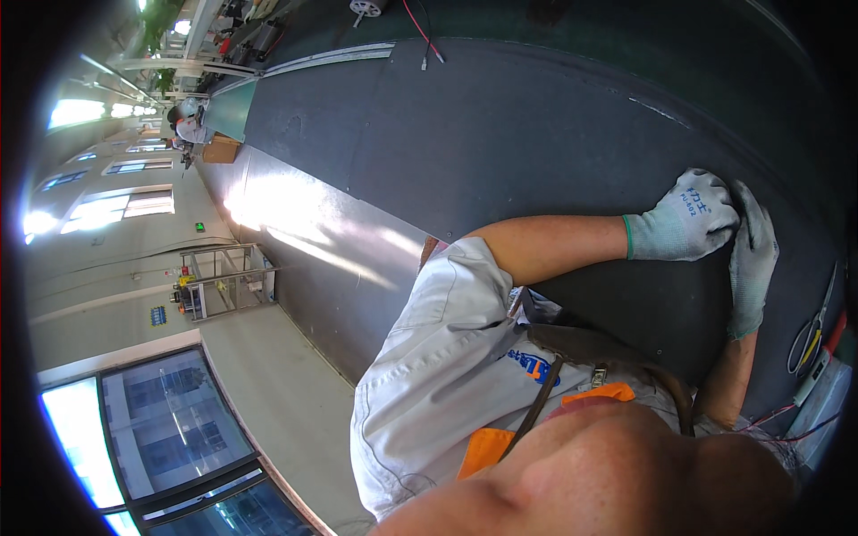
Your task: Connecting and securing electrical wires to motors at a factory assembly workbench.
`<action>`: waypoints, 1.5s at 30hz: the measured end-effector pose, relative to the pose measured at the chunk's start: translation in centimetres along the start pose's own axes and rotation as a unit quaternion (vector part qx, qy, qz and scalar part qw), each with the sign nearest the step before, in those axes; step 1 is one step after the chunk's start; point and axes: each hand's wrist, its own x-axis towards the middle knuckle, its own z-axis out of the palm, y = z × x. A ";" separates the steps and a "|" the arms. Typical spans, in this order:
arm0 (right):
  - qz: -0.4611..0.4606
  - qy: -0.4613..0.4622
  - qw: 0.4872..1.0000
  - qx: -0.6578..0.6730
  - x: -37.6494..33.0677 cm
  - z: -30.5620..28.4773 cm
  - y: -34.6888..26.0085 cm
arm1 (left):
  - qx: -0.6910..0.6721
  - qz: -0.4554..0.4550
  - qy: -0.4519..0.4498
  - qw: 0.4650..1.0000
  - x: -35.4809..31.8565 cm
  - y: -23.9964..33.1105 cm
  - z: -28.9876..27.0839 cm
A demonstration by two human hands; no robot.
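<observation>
My left hand (690, 217), in a white knitted glove with a green cuff, rests low over the dark work table (500, 134). Its fingers are curled in. Right against it is my right hand (755, 250), in a matching glove whose fingers look greyish. The two hands meet at the fingertips, with the right fingers bent toward the left hand. Whatever may be between them is hidden by the gloves.
Scissors (807, 344) with yellow on the handles lie right of my right forearm, beside a grey box (818, 402) and thin wires (769, 418). A red and black cable (426, 40) and a motor-like part (366, 9) lie at the far edge. Another person (189, 123) is far left.
</observation>
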 end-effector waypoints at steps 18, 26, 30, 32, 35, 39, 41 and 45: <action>0.011 -0.006 1.000 0.003 0.3 -0.1 -0.4 | -0.011 -0.006 -0.001 1.000 -0.2 -0.3 0.3; 0.018 -0.003 1.000 0.014 0.0 -0.1 -0.1 | -0.011 0.003 0.006 1.000 -0.2 -0.2 0.3; 0.016 -0.006 1.000 0.014 0.0 -0.1 -0.6 | -0.012 0.002 0.012 1.000 -0.4 -0.2 0.2; 0.020 -0.007 1.000 0.019 0.1 -0.1 -0.6 | -0.012 0.002 0.016 1.000 -0.3 -0.2 0.2; 0.013 -0.003 1.000 0.024 0.1 -0.1 -0.4 | -0.002 0.012 0.036 0.999 -0.3 -0.1 0.4; 0.010 -0.001 1.000 0.005 0.3 -0.1 -0.1 | -0.011 0.007 0.009 1.000 0.1 -0.3 0.2; 0.007 -0.004 1.000 0.004 0.2 -0.1 0.1 | -0.005 0.004 0.009 1.000 -0.1 -0.2 0.2; 0.020 -0.003 1.000 0.009 0.0 -0.2 -0.3 | -0.009 0.007 0.029 1.000 -0.3 0.0 0.5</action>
